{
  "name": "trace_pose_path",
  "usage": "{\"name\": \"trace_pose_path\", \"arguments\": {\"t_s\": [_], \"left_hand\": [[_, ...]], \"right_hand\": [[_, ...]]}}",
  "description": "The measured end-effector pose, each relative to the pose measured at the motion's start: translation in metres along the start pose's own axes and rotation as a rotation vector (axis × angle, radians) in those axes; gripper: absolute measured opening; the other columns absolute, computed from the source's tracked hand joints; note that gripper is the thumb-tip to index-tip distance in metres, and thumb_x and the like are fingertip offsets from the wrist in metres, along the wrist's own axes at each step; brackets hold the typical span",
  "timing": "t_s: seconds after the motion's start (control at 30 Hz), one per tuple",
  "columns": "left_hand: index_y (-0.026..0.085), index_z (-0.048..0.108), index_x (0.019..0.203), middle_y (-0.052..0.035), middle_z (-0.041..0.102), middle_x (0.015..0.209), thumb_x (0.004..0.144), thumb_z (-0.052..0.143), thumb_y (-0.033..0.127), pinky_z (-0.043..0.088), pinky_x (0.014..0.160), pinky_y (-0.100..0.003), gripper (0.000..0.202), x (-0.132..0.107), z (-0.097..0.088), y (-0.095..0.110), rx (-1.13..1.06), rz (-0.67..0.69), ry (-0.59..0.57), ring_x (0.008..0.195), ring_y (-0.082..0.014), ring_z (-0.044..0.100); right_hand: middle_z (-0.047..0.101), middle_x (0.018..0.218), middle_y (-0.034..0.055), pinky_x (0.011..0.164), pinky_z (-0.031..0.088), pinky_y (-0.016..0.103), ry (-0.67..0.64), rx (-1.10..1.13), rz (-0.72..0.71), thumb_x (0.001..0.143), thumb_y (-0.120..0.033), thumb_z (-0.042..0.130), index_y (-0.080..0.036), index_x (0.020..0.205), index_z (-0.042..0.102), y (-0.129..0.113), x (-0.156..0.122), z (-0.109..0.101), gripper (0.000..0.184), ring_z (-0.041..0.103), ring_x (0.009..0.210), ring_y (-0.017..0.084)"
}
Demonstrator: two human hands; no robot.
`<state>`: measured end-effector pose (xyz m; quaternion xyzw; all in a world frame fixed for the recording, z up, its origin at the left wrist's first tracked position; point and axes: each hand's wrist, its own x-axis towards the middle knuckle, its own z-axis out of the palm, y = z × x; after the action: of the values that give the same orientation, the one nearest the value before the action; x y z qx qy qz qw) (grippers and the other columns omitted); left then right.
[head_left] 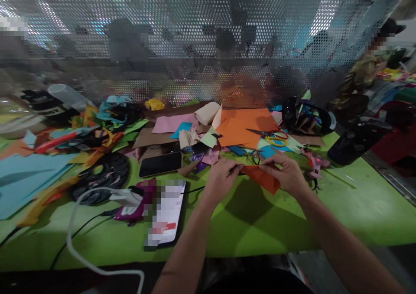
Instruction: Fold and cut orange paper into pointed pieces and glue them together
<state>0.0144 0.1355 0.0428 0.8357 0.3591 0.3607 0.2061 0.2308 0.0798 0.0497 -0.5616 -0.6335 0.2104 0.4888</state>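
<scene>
A small piece of orange paper (264, 180) is held up between my two hands above the green table. My left hand (224, 175) pinches its left end between thumb and fingers. On the opposite side my right hand (286, 172) grips the upper right part, and a lower corner hangs down below. The paper looks folded or bent, though I cannot make out the crease. Just beyond the hands lie scissors (276, 138) with red and yellow handles, on a large orange sheet (243, 123). A pink glue gun (315, 162) is to the right of my right hand.
A dark phone (160, 165) and a lit phone (169, 216) lie left of my hands. Further left are a magenta power adapter (136, 203) with cables, a yellow glue gun (48, 203) and blue paper (29, 181). A black tumbler (354, 140) stands right. Perforated metal mesh (195, 38) rises behind.
</scene>
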Motion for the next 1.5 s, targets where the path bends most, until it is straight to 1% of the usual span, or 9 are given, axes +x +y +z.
{"name": "trace_pose_path", "arguments": {"t_s": [0.2,0.3,0.4,0.57,0.8,0.93,1.03,1.23,1.5], "left_hand": [[0.019,0.068,0.086,-0.0031,0.071,0.079,0.097,0.051,0.029,0.044,0.073,-0.032,0.022,0.002,-0.002,-0.003,-0.065,-0.051,0.059,0.078,-0.0185,0.063],[0.021,0.068,0.098,-0.0045,0.072,0.097,0.098,0.049,0.028,0.042,0.089,-0.036,0.020,0.001,0.000,0.002,0.044,0.022,0.118,0.096,-0.0207,0.061],[0.024,0.067,0.108,-0.0039,0.072,0.105,0.097,0.054,0.031,0.038,0.093,-0.037,0.019,-0.001,0.006,0.009,0.128,0.099,0.052,0.106,-0.0224,0.057],[0.021,0.069,0.087,-0.0019,0.072,0.086,0.095,0.057,0.026,0.036,0.081,-0.036,0.015,-0.004,0.012,0.014,0.135,0.115,-0.039,0.091,-0.0211,0.057],[0.022,0.070,0.093,-0.0026,0.074,0.089,0.095,0.057,0.025,0.035,0.083,-0.038,0.013,-0.003,0.009,0.015,0.130,0.105,-0.117,0.090,-0.0214,0.059],[0.021,0.068,0.085,-0.0031,0.072,0.086,0.095,0.056,0.024,0.036,0.078,-0.036,0.016,-0.002,0.009,0.017,0.081,0.031,-0.069,0.086,-0.0211,0.059],[0.020,0.066,0.081,-0.0033,0.071,0.084,0.094,0.056,0.025,0.035,0.076,-0.035,0.017,-0.002,0.008,0.017,0.087,-0.003,-0.057,0.084,-0.0209,0.059],[0.022,0.069,0.091,-0.0021,0.073,0.087,0.095,0.055,0.026,0.033,0.081,-0.037,0.015,-0.003,0.008,0.017,0.082,0.014,-0.120,0.087,-0.0210,0.060],[0.021,0.066,0.083,-0.0015,0.067,0.078,0.094,0.054,0.026,0.034,0.081,-0.036,0.018,-0.002,0.014,0.015,-0.023,-0.058,-0.179,0.081,-0.0202,0.057]], "right_hand": [[0.071,0.077,0.0035,0.073,0.047,0.035,0.024,0.034,0.020,0.079,-0.034,0.073,-0.023,0.076,0.072,0.002,-0.001,-0.001,0.012,0.063,0.079,0.022],[0.071,0.077,0.0030,0.074,0.047,0.035,0.030,0.004,-0.011,0.080,-0.033,0.072,-0.023,0.077,0.073,0.000,-0.001,-0.001,0.010,0.063,0.078,0.022],[0.072,0.077,0.0029,0.075,0.046,0.035,0.006,-0.054,-0.067,0.083,-0.031,0.070,-0.024,0.077,0.073,-0.003,-0.003,0.002,0.010,0.062,0.079,0.022],[0.072,0.076,0.0038,0.072,0.045,0.034,-0.036,-0.135,-0.110,0.085,-0.028,0.068,-0.023,0.079,0.073,-0.010,-0.005,0.007,0.009,0.061,0.080,0.023],[0.072,0.075,0.0039,0.073,0.047,0.036,-0.048,-0.182,-0.141,0.084,-0.026,0.067,-0.024,0.078,0.073,-0.010,-0.006,0.010,0.009,0.062,0.079,0.023],[0.074,0.086,0.0048,0.076,0.049,0.037,0.010,-0.155,-0.105,0.084,-0.032,0.068,-0.025,0.088,0.075,-0.005,-0.004,0.008,0.011,0.064,0.086,0.025],[0.072,0.078,0.0043,0.071,0.048,0.035,0.042,-0.153,-0.089,0.084,-0.034,0.067,-0.024,0.080,0.074,-0.002,-0.004,0.007,0.012,0.063,0.080,0.024],[0.071,0.075,0.0033,0.070,0.045,0.034,-0.031,-0.160,-0.101,0.084,-0.030,0.068,-0.024,0.079,0.074,-0.004,-0.006,0.010,0.010,0.062,0.076,0.023],[0.072,0.076,0.0019,0.073,0.047,0.033,-0.046,-0.094,-0.071,0.086,-0.031,0.066,-0.025,0.081,0.074,-0.002,-0.006,0.010,0.012,0.063,0.079,0.022]]}}
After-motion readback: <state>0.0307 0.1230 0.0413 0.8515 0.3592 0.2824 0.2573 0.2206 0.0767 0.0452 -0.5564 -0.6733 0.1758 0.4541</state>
